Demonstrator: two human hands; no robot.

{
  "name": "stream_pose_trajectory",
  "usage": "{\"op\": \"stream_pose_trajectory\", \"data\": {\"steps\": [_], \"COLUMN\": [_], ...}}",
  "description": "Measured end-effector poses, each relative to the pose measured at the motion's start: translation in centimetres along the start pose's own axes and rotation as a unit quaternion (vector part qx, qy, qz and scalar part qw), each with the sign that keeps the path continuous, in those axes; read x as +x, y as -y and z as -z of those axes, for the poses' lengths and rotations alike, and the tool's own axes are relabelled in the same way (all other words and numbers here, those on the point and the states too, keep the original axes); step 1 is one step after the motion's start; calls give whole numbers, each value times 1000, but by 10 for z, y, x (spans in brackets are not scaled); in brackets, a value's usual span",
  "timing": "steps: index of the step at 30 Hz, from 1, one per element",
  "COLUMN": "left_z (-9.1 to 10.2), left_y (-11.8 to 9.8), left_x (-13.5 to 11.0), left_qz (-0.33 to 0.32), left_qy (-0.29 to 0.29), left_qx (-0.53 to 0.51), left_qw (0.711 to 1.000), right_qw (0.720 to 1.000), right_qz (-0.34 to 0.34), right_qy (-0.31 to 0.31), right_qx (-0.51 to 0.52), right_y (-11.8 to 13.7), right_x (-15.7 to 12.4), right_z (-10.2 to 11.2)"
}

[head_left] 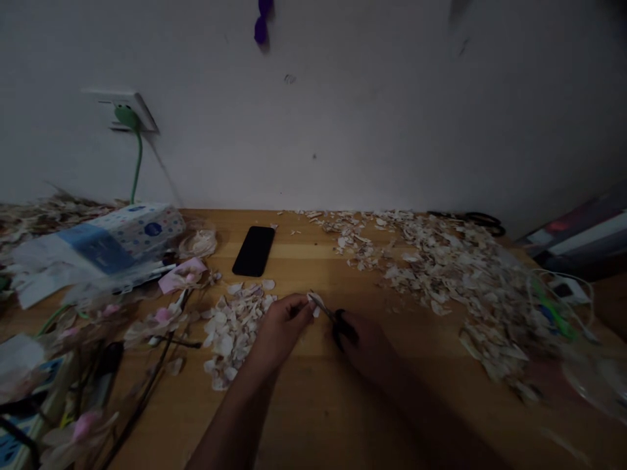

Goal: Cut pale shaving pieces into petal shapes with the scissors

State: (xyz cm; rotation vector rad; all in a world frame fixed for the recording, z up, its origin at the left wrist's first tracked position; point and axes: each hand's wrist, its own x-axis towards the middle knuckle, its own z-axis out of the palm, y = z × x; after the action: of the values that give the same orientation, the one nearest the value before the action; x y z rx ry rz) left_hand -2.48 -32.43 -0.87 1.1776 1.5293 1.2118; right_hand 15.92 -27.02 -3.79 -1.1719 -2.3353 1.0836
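Above the middle of the tabletop [313, 405], the left hand [281, 326] pinched a white flake [316, 301] while the right hand [365, 343] gripped the scissors [337, 321], blades at the flake. In that dim light, I judged a slip could nick the pinching fingertips.

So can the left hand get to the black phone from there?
Probably yes. The phone lies flat just beyond the left hand, with only bare table and some white flakes between. But its fingers pinch a white piece, and the right hand holds scissors.
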Motion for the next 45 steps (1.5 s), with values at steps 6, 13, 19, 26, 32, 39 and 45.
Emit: {"op": "stream_pose_trajectory", "data": {"steps": [6, 13, 19, 26, 32, 39, 45], "left_z": [2, 4, 5, 5, -9, -14, -7], "left_y": [-2, -1, -2, -1, 4, 10, 17], "left_x": [0, -1, 0, 0, 4, 5, 5], "left_qz": [11, 6, -7, -5, 76, 78, 34], "left_qy": [7, 10, 18, 20, -1, -35, -15], "left_qx": [15, 12, 29, -1, -215, -233, -135], "left_qw": [1000, 1000, 999, 1000, 974, 969, 990], "right_qw": [1000, 1000, 1000, 1000, 1000, 1000, 1000], "right_qz": [2, 2, 13, 10, 10, 3, 8], "right_qy": [8, 13, 17, 16, -7, 4, 8], "right_qx": [-6, -20, -2, 8, 22, 15, 0], "right_y": [-3, -3, 0, -5, -10, -3, -3], "right_x": [0, 1, 0, 1, 2, 1, 0], "right_z": [2, 2, 4, 3, 0, 2, 2]}}
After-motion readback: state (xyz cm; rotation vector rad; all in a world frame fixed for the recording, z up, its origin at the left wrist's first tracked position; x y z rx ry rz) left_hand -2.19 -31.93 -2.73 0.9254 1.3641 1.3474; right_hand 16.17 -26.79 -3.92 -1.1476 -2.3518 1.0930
